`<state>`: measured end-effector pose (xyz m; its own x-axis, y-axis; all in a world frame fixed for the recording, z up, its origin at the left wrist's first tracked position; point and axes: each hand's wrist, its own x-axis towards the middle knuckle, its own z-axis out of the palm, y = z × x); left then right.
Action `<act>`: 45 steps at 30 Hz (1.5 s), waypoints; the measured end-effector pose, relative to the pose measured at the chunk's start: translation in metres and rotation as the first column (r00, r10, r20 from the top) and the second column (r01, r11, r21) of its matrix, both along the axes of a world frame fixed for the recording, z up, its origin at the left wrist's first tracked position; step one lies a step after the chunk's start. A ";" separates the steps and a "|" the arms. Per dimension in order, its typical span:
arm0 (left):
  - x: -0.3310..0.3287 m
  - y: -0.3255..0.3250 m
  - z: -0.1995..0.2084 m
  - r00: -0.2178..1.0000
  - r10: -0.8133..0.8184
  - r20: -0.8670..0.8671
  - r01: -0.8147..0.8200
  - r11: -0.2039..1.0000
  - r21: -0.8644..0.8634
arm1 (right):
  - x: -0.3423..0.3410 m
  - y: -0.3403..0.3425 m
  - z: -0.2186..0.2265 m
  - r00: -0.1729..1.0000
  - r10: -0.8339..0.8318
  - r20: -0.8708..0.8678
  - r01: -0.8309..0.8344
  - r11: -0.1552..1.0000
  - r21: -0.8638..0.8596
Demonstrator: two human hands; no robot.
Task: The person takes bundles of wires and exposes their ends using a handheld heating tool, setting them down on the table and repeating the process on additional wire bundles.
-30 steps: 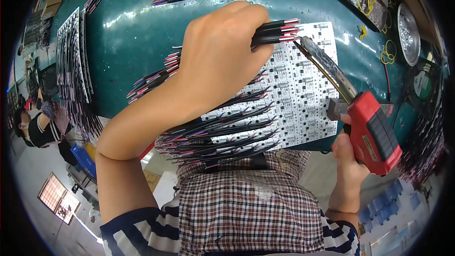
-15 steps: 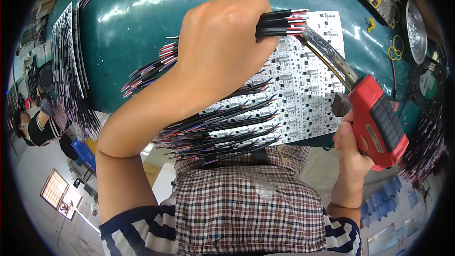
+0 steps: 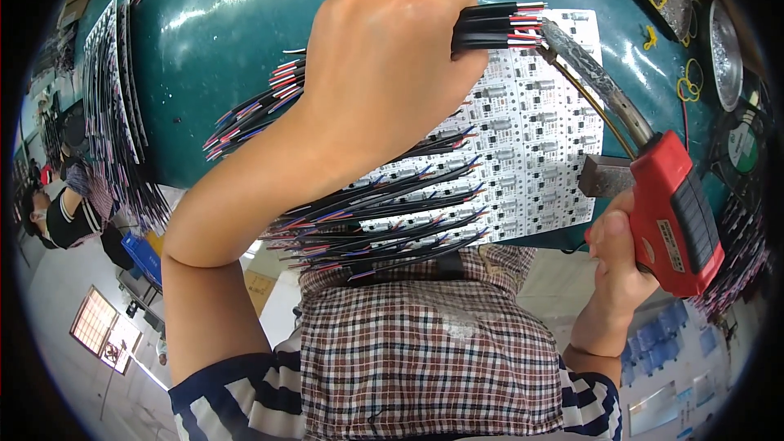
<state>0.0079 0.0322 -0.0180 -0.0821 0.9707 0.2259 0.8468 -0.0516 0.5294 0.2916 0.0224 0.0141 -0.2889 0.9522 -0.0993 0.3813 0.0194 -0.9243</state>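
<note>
Black wires lie left to right, pinched in the left hand, their right ends beside the tip of the red soldering gun the right hand grips.

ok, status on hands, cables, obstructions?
Left hand: gripping black cables, coloured wire ends exposed. Right hand: holding red soldering gun, tip by wire ends, contact unclear. Metal block near gun, clear of tip.

Your bare left hand, back upward, curls closed at the end of your bare, elbow-bent left arm; your bare right hand, lower in view, grips with thumb forward.
</note>
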 end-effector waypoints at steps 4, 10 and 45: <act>-0.003 -0.001 0.001 0.999 0.015 0.039 -0.014 1.000 -0.012 | -0.010 -0.003 0.016 0.997 -0.027 0.073 0.036 0.991 -0.127; -0.010 0.005 0.022 0.989 0.000 0.146 0.018 0.993 -0.121 | -0.005 -0.005 0.018 0.998 -0.034 0.048 0.045 0.965 -0.259; -0.015 0.012 0.027 0.965 0.010 0.260 0.062 0.962 -0.267 | 0.006 -0.009 0.003 0.987 0.079 0.139 -0.080 0.997 0.001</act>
<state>-0.0070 0.0439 0.0087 -0.0765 0.9945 -0.0709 0.6804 0.1041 0.7254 0.2976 0.0136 0.0166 -0.3474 0.9276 -0.1373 0.5032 0.0609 -0.8620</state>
